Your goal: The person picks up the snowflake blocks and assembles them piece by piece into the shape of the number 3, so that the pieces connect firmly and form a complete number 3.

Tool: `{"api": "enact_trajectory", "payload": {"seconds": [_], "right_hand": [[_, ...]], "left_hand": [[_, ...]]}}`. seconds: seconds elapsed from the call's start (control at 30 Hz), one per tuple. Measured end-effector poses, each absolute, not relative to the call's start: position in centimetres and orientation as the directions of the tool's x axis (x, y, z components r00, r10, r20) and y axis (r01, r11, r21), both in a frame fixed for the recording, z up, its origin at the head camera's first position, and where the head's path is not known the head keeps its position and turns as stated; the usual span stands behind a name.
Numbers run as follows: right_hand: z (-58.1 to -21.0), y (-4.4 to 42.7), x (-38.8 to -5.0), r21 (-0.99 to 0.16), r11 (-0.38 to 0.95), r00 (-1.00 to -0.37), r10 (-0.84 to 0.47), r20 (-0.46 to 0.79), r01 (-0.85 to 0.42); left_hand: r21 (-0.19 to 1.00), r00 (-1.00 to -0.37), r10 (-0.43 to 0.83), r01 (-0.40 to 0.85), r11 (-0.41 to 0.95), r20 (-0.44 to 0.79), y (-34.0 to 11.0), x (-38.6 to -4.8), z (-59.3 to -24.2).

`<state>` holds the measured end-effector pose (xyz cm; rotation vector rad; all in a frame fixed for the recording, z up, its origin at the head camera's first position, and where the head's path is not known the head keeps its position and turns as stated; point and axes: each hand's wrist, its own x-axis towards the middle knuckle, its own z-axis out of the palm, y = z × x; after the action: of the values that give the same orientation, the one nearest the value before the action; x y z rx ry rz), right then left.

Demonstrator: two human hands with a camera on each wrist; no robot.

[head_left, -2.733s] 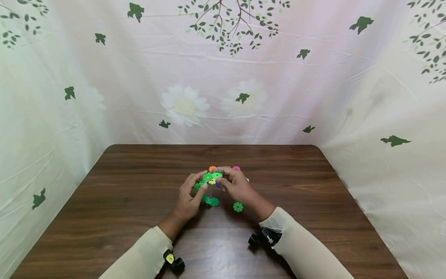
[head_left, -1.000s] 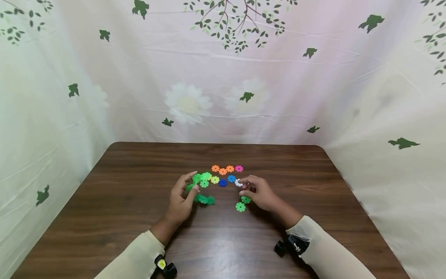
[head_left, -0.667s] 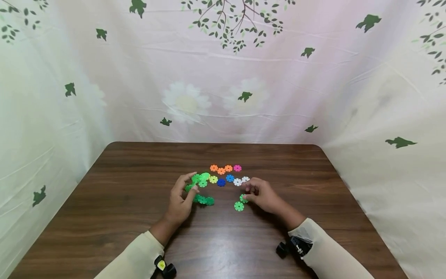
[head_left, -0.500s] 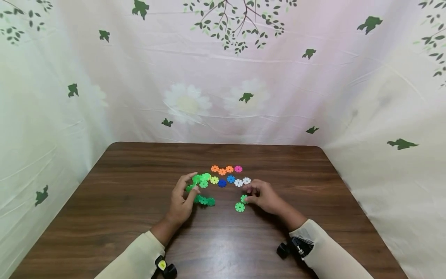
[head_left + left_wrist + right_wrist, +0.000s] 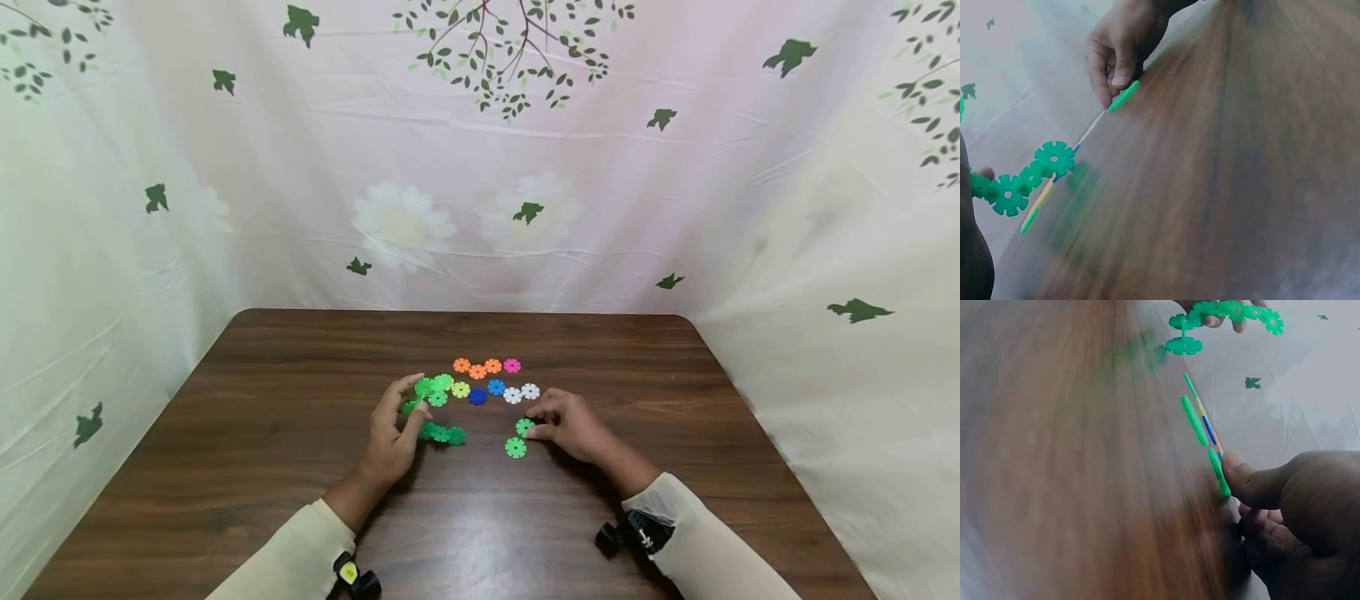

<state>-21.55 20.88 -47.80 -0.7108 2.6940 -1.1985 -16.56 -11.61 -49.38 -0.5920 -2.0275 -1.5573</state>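
A pale, bird-printed curtain [image 5: 450, 158] hangs behind the brown table [image 5: 630, 375].

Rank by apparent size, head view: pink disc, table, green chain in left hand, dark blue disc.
1. Table
2. Green chain, partly covered by the left hand
3. Pink disc and dark blue disc: look about alike; the blue lies nearer the camera, so not ranked.
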Motion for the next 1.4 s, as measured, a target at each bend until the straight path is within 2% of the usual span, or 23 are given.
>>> {"api": "enact_trajectory", "payload": {"seconds": [0.2, 0.6, 1.03, 1.4], "right_hand": [[-47.60, 21.08, -21.56, -0.746, 0.553, -0.868, -0.493, 0.065, -0.370], [-47.42, 20.56, -21.18, -0.715, 0.565, -0.838, -0.544, 0.053, -0.412], [-47.02, 20.19, -21.41, -0.712, 0.588, -0.844, -0.537, 0.013, -0.385], [-47.40, 20.44, -21.30, -0.791, 0.500, -0.859, -0.507, 0.063, -0.353]], "left_hand": [[0.743, -0.774, 0.033, 0.618, 0.256, 0.632, -11.70, -16.56, -49.39], [0.742, -0.775, 0.057, 0.622, 0.250, 0.630, -11.82, -16.63, -49.46], [0.719, -0.756, 0.080, 0.645, 0.260, 0.649, -11.78, -16.79, -49.36], [0.734, -0.767, 0.072, 0.634, 0.245, 0.638, -11.17, -16.89, -49.48]]}}
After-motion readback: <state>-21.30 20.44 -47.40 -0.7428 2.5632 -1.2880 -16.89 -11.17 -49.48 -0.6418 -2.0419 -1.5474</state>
